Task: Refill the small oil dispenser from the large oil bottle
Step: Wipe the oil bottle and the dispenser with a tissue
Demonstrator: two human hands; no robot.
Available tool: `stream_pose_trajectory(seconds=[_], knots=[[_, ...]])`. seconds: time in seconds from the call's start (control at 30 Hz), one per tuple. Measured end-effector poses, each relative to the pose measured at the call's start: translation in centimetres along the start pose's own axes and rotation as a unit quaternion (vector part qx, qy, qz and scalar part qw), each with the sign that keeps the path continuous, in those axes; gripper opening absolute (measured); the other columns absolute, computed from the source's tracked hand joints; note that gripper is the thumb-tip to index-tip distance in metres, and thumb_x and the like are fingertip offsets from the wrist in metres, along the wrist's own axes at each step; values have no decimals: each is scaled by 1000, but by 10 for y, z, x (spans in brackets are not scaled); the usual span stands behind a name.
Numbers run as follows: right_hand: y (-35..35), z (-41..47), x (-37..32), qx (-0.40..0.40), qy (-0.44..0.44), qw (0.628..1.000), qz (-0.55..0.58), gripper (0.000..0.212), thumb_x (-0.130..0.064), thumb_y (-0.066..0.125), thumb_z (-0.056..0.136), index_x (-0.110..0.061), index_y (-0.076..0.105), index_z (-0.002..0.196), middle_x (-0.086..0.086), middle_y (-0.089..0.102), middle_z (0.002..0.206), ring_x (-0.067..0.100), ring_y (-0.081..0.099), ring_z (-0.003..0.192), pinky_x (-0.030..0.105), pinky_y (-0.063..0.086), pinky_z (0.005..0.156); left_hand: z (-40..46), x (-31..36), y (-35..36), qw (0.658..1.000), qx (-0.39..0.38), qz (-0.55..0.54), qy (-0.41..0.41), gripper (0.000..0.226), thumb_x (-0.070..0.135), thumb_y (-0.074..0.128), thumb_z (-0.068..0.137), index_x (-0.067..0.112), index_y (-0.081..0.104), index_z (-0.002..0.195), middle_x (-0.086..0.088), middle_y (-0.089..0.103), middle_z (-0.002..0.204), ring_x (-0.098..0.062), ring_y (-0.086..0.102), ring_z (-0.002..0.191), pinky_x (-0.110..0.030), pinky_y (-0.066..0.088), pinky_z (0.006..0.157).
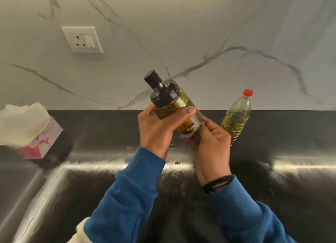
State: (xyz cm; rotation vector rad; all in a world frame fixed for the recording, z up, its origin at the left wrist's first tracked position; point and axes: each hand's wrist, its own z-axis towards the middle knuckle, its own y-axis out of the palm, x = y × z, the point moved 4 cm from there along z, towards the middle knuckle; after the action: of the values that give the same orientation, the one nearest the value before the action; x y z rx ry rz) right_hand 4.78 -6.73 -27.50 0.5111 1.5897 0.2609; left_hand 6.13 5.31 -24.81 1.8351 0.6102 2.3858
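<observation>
The small glass oil dispenser [181, 113] has a black lid and spout and a little yellow oil inside. It is lifted above the dark counter and tilted with its top to the upper left. My left hand [156, 128] grips its body just below the black lid. My right hand [209, 142] holds its lower end from underneath. The large plastic oil bottle [236, 119], with a red cap and yellow oil, stands upright on the counter just right of my hands, touched by neither.
A tissue box [31, 131] with white tissues sits at the left on the counter [109, 130]. A wall socket [81, 40] is set in the marble backsplash. Steel rims of a sink [116, 164] run across below my hands.
</observation>
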Motion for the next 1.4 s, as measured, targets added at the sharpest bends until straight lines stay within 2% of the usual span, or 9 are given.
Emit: stream_pose_trajectory(seconds=[0.2, 0.33, 0.5, 0.63, 0.7, 0.8, 0.97, 1.17, 1.4], knots=[[3, -19, 4, -1, 69, 995, 66, 23, -12, 53, 98, 0, 69, 110, 15, 75, 97, 25, 73, 89, 35, 61, 79, 10, 0, -7, 996, -2, 50, 75, 35, 1, 89, 65, 2, 72, 96, -12, 76, 90, -30, 74, 83, -39, 61, 73], [-5, -25, 0, 24, 67, 992, 102, 22, -7, 50, 99, 0, 67, 111, 16, 75, 99, 23, 74, 86, 30, 62, 68, 11, -4, -17, 997, -1, 41, 64, 35, 4, 91, 63, 6, 74, 94, -11, 77, 89, -32, 74, 85, -47, 61, 77], [-4, -15, 2, 43, 57, 992, 106, 23, -8, 50, 100, 2, 67, 113, 12, 75, 92, 18, 73, 78, 27, 60, 64, 1, -9, -12, 998, -27, 43, 37, 33, -1, 90, 62, 9, 74, 89, -6, 77, 84, -22, 75, 79, -32, 59, 70], [3, -13, 16, 23, 86, 992, 88, 21, -7, 49, 101, 2, 68, 104, 13, 73, 87, 17, 70, 72, 26, 59, 62, 3, -12, -11, 997, -31, 55, 42, 38, 1, 92, 61, 2, 73, 94, -11, 77, 87, -30, 75, 81, -43, 62, 73], [3, -14, 19, 12, 97, 992, 76, 22, -8, 48, 101, 2, 68, 104, 15, 74, 91, 21, 73, 79, 31, 62, 73, 8, -13, -11, 997, -33, 61, 45, 39, 1, 92, 61, 1, 73, 95, -12, 77, 87, -32, 75, 81, -46, 62, 74], [-3, -14, 19, 11, 111, 991, 72, 25, -11, 50, 99, 3, 66, 112, 19, 74, 104, 30, 73, 97, 41, 58, 88, 16, -20, -10, 996, -25, 67, 44, 37, 1, 92, 61, 5, 73, 93, -10, 77, 86, -29, 75, 79, -41, 62, 70], [-24, -1, 20, 54, 122, 987, 93, 25, -6, 47, 101, 5, 64, 115, 20, 74, 103, 29, 74, 94, 39, 60, 84, 24, -42, -4, 997, -19, 77, 17, 39, -3, 92, 58, 8, 73, 90, -5, 77, 83, -19, 75, 76, -27, 59, 65], [-60, 24, 40, 103, 164, 976, 104, 27, -8, 41, 104, -1, 64, 116, 18, 74, 105, 26, 74, 92, 35, 61, 79, 30, -92, -6, 990, -20, 137, -19, 46, 5, 96, 51, 22, 73, 88, 0, 77, 86, -23, 74, 84, -42, 62, 77], [-97, 64, 94, 99, 260, 956, 91, 30, -11, 42, 104, 0, 61, 125, 19, 71, 115, 29, 69, 107, 40, 57, 91, 44, -167, -7, 971, 15, 213, -107, 47, 6, 94, 50, 29, 72, 84, 12, 75, 81, -8, 71, 79, -36, 61, 79]])
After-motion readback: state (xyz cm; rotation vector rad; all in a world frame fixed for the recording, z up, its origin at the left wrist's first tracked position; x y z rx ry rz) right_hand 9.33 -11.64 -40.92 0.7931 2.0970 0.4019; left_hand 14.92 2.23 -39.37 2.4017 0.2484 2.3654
